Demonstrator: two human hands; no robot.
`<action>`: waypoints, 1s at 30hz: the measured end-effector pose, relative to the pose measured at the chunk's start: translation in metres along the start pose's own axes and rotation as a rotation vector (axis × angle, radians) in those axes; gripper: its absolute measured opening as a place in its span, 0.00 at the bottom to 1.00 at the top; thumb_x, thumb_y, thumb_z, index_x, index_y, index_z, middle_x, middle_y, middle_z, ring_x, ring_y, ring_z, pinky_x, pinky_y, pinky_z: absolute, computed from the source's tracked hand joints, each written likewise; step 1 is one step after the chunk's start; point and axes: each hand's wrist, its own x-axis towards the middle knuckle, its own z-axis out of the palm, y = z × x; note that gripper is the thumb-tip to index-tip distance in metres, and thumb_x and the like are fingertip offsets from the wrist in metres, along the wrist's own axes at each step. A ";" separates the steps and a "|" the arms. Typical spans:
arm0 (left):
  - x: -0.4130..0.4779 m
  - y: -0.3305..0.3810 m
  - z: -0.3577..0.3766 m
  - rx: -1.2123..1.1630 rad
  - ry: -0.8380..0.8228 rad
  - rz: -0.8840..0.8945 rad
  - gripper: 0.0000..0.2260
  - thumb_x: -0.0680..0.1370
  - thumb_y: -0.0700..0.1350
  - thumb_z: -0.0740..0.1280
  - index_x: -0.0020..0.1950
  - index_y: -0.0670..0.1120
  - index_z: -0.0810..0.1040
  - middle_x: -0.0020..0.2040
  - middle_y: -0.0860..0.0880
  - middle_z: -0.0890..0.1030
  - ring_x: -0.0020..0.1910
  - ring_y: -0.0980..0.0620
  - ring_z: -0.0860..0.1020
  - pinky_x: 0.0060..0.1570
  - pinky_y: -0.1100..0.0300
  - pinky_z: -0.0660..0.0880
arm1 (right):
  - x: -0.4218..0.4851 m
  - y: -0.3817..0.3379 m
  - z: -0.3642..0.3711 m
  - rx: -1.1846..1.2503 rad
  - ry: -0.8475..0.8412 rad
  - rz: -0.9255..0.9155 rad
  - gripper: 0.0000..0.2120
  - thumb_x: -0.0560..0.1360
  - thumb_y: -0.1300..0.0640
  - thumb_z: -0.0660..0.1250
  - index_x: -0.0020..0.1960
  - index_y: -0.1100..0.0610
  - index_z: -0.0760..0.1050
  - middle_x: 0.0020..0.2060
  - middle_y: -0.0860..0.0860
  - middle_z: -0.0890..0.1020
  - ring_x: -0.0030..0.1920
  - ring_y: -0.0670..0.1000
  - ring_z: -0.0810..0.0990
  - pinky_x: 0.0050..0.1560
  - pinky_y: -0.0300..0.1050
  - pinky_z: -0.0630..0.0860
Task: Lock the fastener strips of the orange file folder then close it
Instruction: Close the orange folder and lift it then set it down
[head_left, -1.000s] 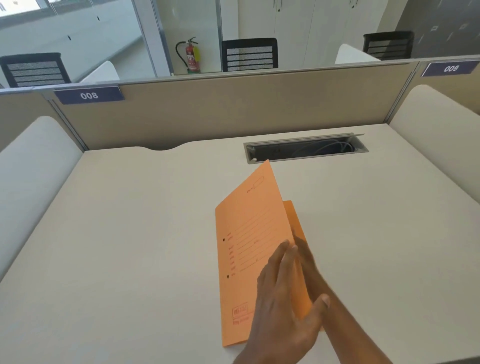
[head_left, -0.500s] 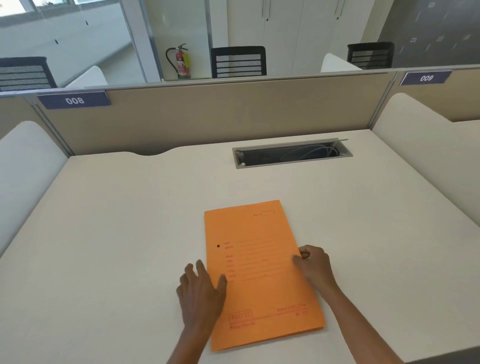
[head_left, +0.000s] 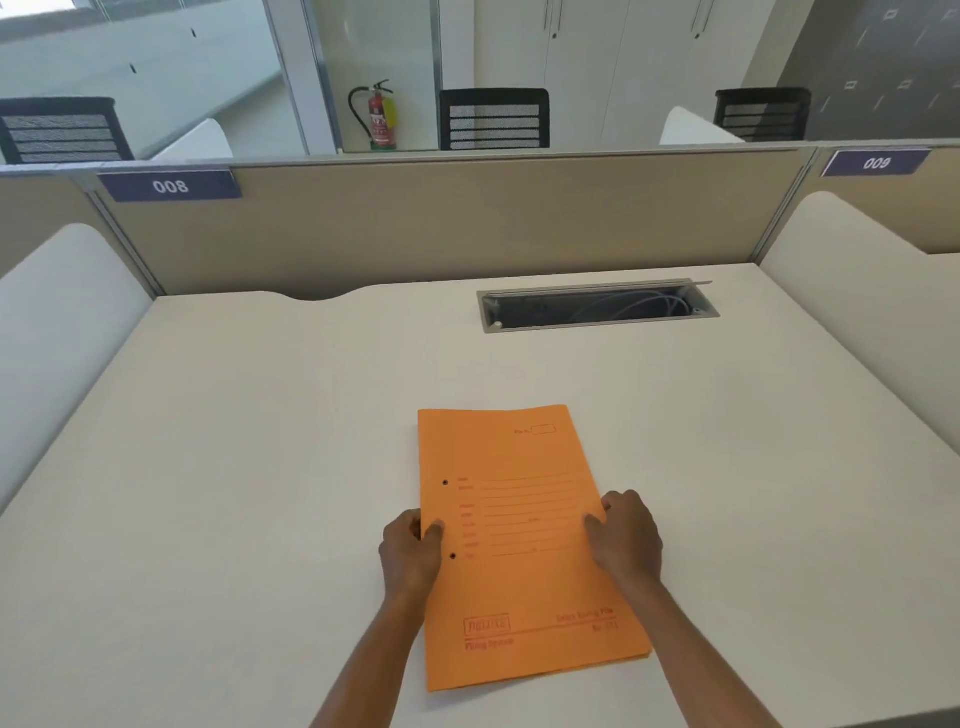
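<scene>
The orange file folder (head_left: 524, 545) lies closed and flat on the pale tabletop (head_left: 234, 467), its printed front cover facing up, and it sits directly between the two hands. The left hand (head_left: 410, 551) grips the folder's spine edge, thumb pressed onto the cover just between the two small punched holes (head_left: 445, 482), the other fingers curled at or under the edge where they cannot be made out clearly. The right hand (head_left: 626, 535) clasps the opposite, opening edge at about the same height, its thumb on the cover and its fingers bent down over the rim. Both hands are thus closed on the folder, one per long side, with the forearms running back toward the near edge of the tabletop. The folder's near right corner, behind the right hand, shows the two cover layers slightly offset. Well beyond the fingertips, a recessed cable tray (head_left: 597, 309) is set into the tabletop with wires visible inside, and farther still stands a beige partition (head_left: 467, 218) bearing a label reading 008 (head_left: 170, 186).
</scene>
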 end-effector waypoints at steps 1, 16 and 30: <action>0.000 0.000 -0.001 -0.061 -0.014 0.003 0.04 0.79 0.40 0.65 0.49 0.46 0.80 0.46 0.45 0.85 0.41 0.48 0.83 0.43 0.50 0.81 | 0.001 0.002 0.000 0.022 -0.004 0.003 0.10 0.77 0.53 0.66 0.54 0.58 0.76 0.52 0.53 0.77 0.52 0.54 0.78 0.48 0.48 0.77; -0.001 0.022 -0.040 -0.605 -0.179 0.045 0.08 0.78 0.39 0.68 0.56 0.41 0.81 0.51 0.38 0.84 0.51 0.36 0.82 0.53 0.36 0.78 | 0.022 -0.019 -0.055 0.787 -0.258 -0.029 0.06 0.78 0.63 0.67 0.46 0.60 0.83 0.42 0.58 0.87 0.45 0.59 0.85 0.49 0.56 0.81; 0.005 0.109 -0.088 -0.669 -0.163 0.282 0.09 0.77 0.41 0.69 0.56 0.41 0.81 0.51 0.41 0.85 0.48 0.41 0.84 0.43 0.46 0.82 | 0.016 -0.084 -0.108 0.977 -0.098 -0.257 0.07 0.78 0.60 0.66 0.53 0.58 0.82 0.44 0.52 0.87 0.42 0.51 0.87 0.37 0.39 0.81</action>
